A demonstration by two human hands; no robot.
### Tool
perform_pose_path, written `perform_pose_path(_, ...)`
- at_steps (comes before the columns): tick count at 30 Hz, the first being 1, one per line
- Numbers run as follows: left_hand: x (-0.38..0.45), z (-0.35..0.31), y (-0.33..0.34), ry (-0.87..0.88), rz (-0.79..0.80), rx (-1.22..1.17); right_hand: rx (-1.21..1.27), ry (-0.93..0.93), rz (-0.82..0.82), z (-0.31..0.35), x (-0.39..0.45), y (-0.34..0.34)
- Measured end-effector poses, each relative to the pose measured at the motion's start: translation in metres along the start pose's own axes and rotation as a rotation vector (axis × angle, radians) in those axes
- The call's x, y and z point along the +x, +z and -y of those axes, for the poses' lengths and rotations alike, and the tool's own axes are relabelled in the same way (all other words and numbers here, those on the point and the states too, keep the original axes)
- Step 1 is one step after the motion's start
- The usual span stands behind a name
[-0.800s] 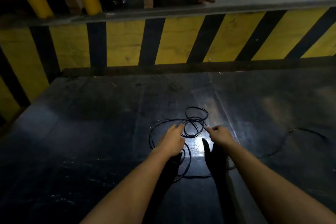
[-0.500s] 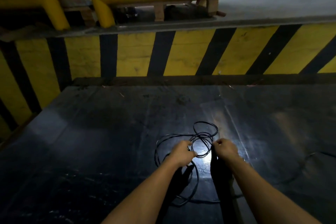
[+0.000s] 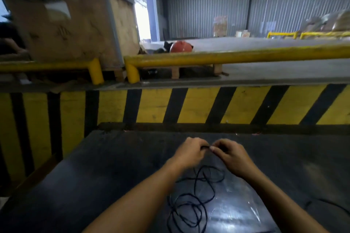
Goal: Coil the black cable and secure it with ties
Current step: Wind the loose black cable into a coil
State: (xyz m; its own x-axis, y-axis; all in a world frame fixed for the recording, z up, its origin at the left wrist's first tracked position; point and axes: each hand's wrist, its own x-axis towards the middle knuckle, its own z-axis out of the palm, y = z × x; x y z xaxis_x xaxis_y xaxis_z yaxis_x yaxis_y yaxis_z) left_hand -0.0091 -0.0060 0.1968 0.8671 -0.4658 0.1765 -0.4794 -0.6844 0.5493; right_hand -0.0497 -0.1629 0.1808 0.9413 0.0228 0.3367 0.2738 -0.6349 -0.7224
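A thin black cable (image 3: 191, 202) hangs in loose, tangled loops from my two hands down to the dark floor plate (image 3: 98, 179). My left hand (image 3: 189, 152) and my right hand (image 3: 232, 155) are raised above the plate, fingertips almost touching, each pinching the cable where it runs between them. A further stretch of cable (image 3: 329, 204) trails along the plate at the lower right. No ties are visible.
A yellow-and-black striped wall (image 3: 198, 106) borders the plate at the back and left. Above it run yellow guard rails (image 3: 227, 56). A wooden crate (image 3: 75, 28) stands behind the left rail, with a red round object (image 3: 180, 47) further back.
Both hands have lifted off the floor plate with the cable, drawing its loops upward. The camera has tilted up, showing the rails, the crate and the hall beyond.
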Motion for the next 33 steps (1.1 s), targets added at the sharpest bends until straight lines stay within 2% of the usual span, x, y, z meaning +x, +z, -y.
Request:
perform_pose_path(2, -0.003, -0.023, -0.03, 0.005, -0.008, 0.02, 0.061, -0.02, -0.058, 0.023, 0.001, -0.02)
perform_pose_path(5, -0.013, -0.055, -0.067, -0.025, -0.048, -0.073, 0.186, -0.015, -0.113, 0.049, -0.008, -0.035)
perform_pose_path(8, -0.024, -0.081, -0.094, -0.076, -0.06, -0.299, 0.234, -0.014, -0.027, 0.067, -0.03, -0.028)
perform_pose_path(12, -0.048, -0.107, -0.118, -0.137, -0.122, -0.58, 0.095, -0.188, -0.003, 0.092, -0.056, -0.018)
perform_pose_path(14, -0.063, -0.111, -0.128, -0.162, -0.223, -0.422, 0.044, -0.251, 0.014, 0.108, -0.061, -0.028)
perform_pose_path(17, -0.088, -0.1, -0.146, -0.073, -0.34, 0.133, -0.167, -0.38, 0.089, 0.133, -0.062, -0.046)
perform_pose_path(20, -0.112, -0.084, -0.162, 0.037, -0.205, 0.238, -0.373, -0.473, 0.137, 0.155, -0.057, -0.063)
perform_pose_path(24, -0.143, -0.072, -0.173, -0.004, 0.068, 0.107, -0.496, -0.487, 0.142, 0.18, -0.048, -0.079)
perform_pose_path(28, -0.164, -0.072, -0.18, 0.054, 0.193, 0.016, -0.561, -0.487, 0.159, 0.2, -0.041, -0.077)
perform_pose_path(30, -0.167, -0.072, -0.183, 0.108, 0.298, -0.164, -0.517, -0.459, 0.141, 0.203, -0.042, -0.072)
perform_pose_path(33, -0.171, -0.078, -0.189, 0.151, 0.419, -0.614, -0.367, -0.304, 0.145, 0.198, -0.055, -0.057)
